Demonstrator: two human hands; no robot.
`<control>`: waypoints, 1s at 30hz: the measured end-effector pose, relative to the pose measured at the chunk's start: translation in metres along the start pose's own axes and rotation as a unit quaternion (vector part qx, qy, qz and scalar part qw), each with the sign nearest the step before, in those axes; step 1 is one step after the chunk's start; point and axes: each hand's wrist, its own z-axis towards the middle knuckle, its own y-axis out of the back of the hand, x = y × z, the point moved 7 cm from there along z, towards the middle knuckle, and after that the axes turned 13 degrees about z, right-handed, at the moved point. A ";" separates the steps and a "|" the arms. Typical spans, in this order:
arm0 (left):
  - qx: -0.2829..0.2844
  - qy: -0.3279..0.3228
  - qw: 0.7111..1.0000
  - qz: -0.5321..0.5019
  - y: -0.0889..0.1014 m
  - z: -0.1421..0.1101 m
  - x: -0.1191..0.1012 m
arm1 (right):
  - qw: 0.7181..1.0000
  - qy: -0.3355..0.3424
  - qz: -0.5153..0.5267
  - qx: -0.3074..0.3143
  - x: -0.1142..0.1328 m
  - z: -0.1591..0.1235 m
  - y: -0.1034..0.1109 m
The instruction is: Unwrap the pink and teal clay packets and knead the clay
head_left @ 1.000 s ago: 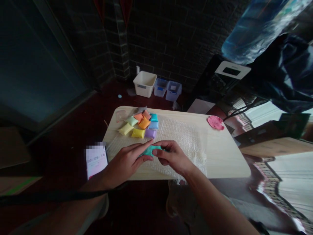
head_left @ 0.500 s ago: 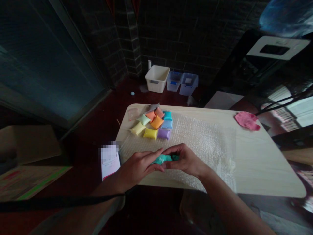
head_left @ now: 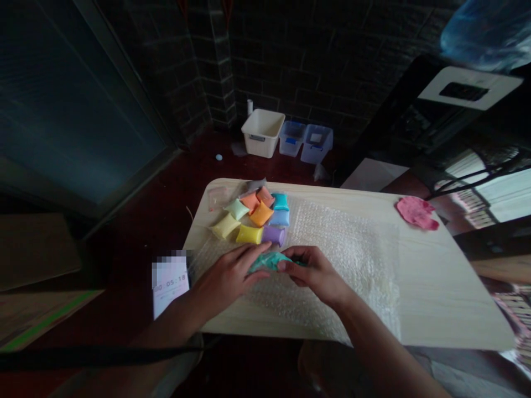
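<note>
Between both hands, above the table's near side, is a green clay packet in a crinkled clear wrapper. My left hand grips its left end, thumb below and fingers above. At the right end, my right hand pinches it with curled fingers, and some darker green shows under the fingertips. Just beyond my hands lie several pillow-shaped clay packets, among them a yellow packet, a purple packet, an orange packet and a light blue packet. Bubble wrap lies beneath my hands.
A flattened pink piece rests on the right part of the wooden table. A phone shows at the left edge. On the floor behind stand a white bin and two clear boxes. A cardboard box is at left.
My hands have drawn slightly apart, and more of the green packet and its wrapper shows between them. The right fingers have curled in more. The view has shifted a little.
</note>
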 end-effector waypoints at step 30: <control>-0.081 0.115 0.975 -0.174 0.029 -0.002 0.022 | 0.965 -0.111 0.225 0.073 -0.008 -0.007 0.004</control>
